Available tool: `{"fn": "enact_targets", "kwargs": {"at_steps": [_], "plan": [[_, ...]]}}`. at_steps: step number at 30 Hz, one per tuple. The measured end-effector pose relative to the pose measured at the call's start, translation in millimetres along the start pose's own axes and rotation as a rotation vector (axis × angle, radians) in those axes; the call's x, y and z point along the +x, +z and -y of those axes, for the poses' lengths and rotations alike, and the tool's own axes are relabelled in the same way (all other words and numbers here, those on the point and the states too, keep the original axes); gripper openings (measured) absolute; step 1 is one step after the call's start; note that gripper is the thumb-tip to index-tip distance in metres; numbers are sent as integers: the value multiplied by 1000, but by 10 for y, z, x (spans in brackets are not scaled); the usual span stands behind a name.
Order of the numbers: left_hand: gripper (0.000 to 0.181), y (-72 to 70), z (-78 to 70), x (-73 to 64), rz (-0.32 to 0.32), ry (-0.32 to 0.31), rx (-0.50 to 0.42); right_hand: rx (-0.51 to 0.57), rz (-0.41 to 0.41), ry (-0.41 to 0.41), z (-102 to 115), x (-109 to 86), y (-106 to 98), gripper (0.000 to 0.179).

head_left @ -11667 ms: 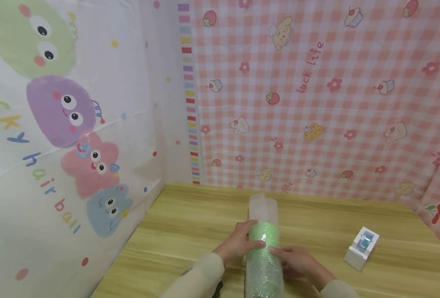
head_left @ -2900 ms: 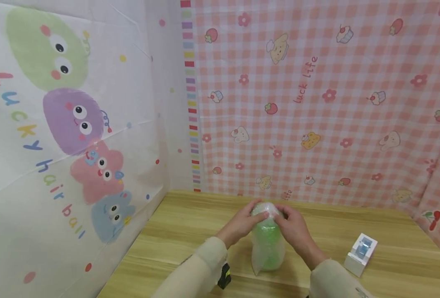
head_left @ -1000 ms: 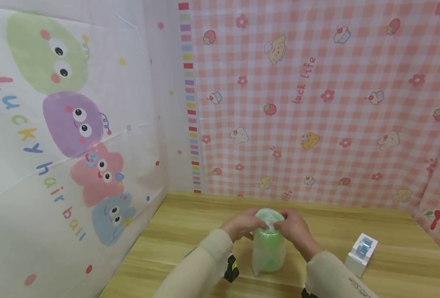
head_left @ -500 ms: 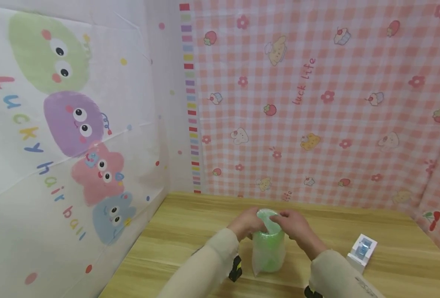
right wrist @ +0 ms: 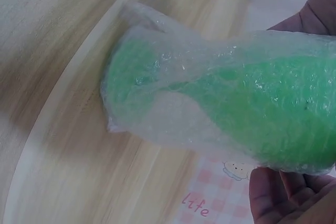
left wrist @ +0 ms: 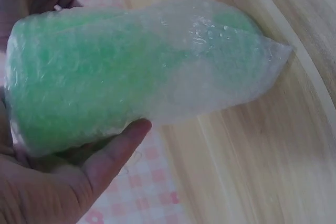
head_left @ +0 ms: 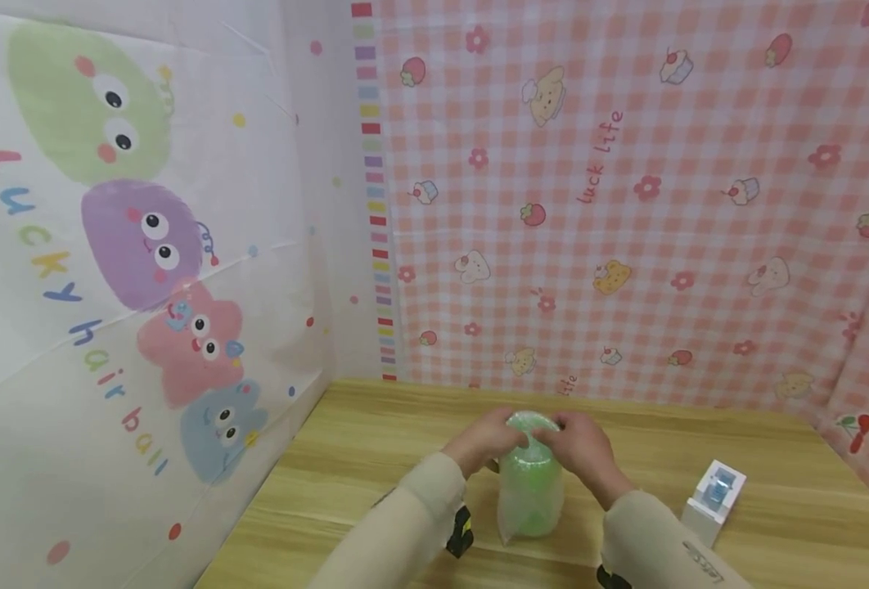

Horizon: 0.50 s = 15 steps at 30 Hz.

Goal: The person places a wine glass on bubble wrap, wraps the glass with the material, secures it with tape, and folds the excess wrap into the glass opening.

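A green goblet-shaped thing wrapped in bubble wrap stands upright on the table before me. Through the clear wrap in the left wrist view, a wide green body narrows to a waist and spreads into a round foot. My left hand grips the upper rim from the left, its thumb over the edge at the top opening. From the right, my right hand holds the same rim, thumb also bent in at the opening. Fingers of the right hand lie against the wrapped side; the far fingertips are hidden.
A white tape dispenser with a blue roll stands on the wood-grain table at the right. A black strap device hangs at the left wrist. A checked cloth hangs behind the table.
Earlier the wrapped bundle lay lengthwise with loose wrap at its far end; now it stands upright. The wrap gathered over its top has been pushed inward, and both thumbs have shifted around the opening.
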<state>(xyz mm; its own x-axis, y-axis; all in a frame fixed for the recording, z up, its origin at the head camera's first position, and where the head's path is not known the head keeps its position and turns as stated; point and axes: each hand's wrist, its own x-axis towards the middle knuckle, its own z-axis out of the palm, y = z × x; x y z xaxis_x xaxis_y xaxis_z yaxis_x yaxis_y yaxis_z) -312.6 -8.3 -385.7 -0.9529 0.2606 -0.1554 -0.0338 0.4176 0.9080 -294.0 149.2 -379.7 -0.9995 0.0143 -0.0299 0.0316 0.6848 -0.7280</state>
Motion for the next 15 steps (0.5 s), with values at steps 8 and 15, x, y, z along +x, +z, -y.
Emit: {"fn": "enact_targets", "kwargs": {"at_steps": [8,15], "plan": [[36,32,3,-1,-138,11,81,22,-36,-4,12,-3,38,26],[35,48,23,18,-183,18,86,74,2,-18,25,-5,35,28]]}}
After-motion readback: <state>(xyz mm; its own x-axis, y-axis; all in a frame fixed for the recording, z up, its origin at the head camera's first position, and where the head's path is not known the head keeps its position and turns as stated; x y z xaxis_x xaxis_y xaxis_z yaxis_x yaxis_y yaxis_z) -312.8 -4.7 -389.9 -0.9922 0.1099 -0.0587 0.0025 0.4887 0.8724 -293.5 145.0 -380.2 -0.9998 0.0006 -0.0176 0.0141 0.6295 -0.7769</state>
